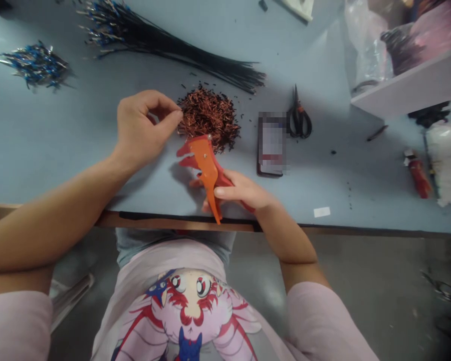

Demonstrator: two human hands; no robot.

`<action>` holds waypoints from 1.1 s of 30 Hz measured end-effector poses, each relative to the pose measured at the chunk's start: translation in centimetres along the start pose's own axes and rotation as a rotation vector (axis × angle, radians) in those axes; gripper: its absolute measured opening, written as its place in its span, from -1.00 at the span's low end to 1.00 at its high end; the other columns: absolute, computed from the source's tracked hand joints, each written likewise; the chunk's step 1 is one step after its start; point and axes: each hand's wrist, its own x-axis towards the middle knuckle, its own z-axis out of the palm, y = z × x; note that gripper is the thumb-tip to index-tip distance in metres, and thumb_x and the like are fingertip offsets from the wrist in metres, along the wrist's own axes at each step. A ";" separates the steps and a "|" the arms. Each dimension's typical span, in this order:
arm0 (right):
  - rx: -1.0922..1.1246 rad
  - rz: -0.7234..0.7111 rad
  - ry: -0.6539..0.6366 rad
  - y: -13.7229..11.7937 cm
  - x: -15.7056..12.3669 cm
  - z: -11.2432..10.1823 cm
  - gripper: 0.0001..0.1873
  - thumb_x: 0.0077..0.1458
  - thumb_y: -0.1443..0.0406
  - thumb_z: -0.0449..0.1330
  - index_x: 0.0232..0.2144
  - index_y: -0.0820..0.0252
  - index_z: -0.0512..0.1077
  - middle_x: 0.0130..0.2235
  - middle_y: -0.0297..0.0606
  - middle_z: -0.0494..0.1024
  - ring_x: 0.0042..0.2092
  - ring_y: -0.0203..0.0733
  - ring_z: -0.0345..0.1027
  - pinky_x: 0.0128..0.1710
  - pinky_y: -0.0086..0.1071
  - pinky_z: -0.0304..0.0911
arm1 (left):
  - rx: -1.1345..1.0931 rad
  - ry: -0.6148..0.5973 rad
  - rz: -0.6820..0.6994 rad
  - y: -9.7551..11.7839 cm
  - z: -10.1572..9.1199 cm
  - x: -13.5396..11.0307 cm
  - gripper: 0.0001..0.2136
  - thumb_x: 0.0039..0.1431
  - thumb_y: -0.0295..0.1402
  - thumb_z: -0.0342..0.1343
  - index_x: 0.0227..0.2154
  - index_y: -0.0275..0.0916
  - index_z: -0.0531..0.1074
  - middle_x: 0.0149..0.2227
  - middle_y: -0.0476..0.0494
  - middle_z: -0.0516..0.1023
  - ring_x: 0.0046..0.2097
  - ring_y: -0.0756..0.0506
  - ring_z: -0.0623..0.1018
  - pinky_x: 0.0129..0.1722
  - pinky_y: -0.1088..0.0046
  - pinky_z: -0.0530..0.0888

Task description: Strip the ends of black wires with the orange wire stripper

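Note:
My left hand [145,125] hovers at the edge of a heap of short copper-coloured wire clippings [208,118], its thumb and forefinger pinched together with nothing visible between them. My right hand [240,190] grips an orange and red wire stripper [206,168], whose jaws point up and left next to the heap. Behind the heap lies a long bundle of black wires [180,55] with blue-and-metal terminals at its far end. A smaller pile of blue terminals [35,65] sits at the far left.
Black-handled scissors [298,120] and a phone with a blurred screen [271,145] lie right of the heap. Further right are a red tool [419,178], a white bag [447,160] and a white shelf [409,85] holding bagged items. The blue table's front edge [173,220] runs beneath my forearms.

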 end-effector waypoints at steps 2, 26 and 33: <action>-0.002 -0.158 0.127 0.1 0.3 -0.4 -0.29 -0.08 0.11 0.47 0.06 0.17 0.31 0.11 -0.05 0.48 -0.23 -0.10 0.60 -0.36 -0.30 0.54 | 0.002 -0.017 0.018 -0.2 -0.1 0.0 -0.88 0.15 -0.35 0.37 -0.39 -0.21 0.55 -0.39 0.18 0.50 -0.32 0.12 0.36 -0.32 0.44 0.28; -0.097 -0.220 0.296 -0.4 -0.8 -0.2 -0.50 0.06 0.12 0.40 -0.06 0.20 0.33 -0.27 -0.27 0.55 -0.33 -0.20 0.51 -0.37 -0.30 0.50 | -0.097 -0.186 0.096 0.0 0.9 -1.4 -0.97 0.12 -0.37 0.29 -0.41 -0.15 0.57 -0.36 -0.03 0.53 -0.33 -0.04 0.44 -0.32 0.32 0.33; -0.099 -0.226 0.272 -0.2 -0.5 0.0 -0.59 0.13 0.09 0.35 -0.13 0.18 0.32 -0.39 -0.34 0.53 -0.45 -0.22 0.49 -0.54 -0.36 0.47 | -0.122 -0.220 0.057 0.5 0.7 -1.7 -0.97 0.13 -0.33 0.27 -0.40 -0.12 0.57 -0.34 -0.05 0.56 -0.27 -0.10 0.51 -0.25 0.28 0.44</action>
